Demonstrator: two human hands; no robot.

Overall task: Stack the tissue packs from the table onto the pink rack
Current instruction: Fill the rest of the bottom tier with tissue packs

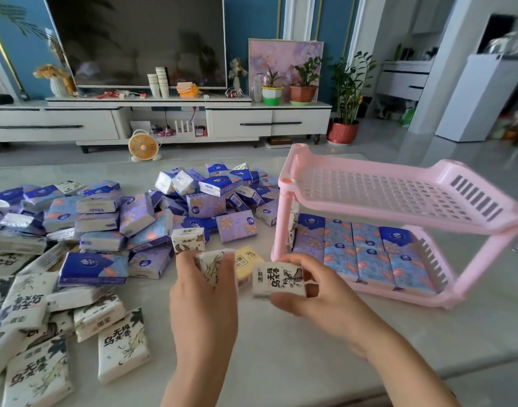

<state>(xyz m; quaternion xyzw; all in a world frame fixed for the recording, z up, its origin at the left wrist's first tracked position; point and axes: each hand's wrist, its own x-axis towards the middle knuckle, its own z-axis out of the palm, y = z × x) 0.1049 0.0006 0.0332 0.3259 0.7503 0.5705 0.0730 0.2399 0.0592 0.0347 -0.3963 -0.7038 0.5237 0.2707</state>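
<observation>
A two-tier pink rack (378,218) stands on the table at the right. Its lower shelf holds several blue and purple tissue packs (366,254) in rows; the top shelf is bare. My right hand (319,292) grips a white tissue pack with black characters (277,279) just left of the rack's front. My left hand (203,295) grips another white patterned pack (211,265). A yellow pack (246,261) lies between my hands. A heap of blue and purple packs (164,215) covers the table's middle, and white packs (46,327) lie at the left.
The pale marble table (310,362) has bare surface in front of the rack and near its front edge. Beyond the table stand a white TV cabinet (164,118) with a large screen, a small orange fan (143,146) on the floor and potted plants (344,98).
</observation>
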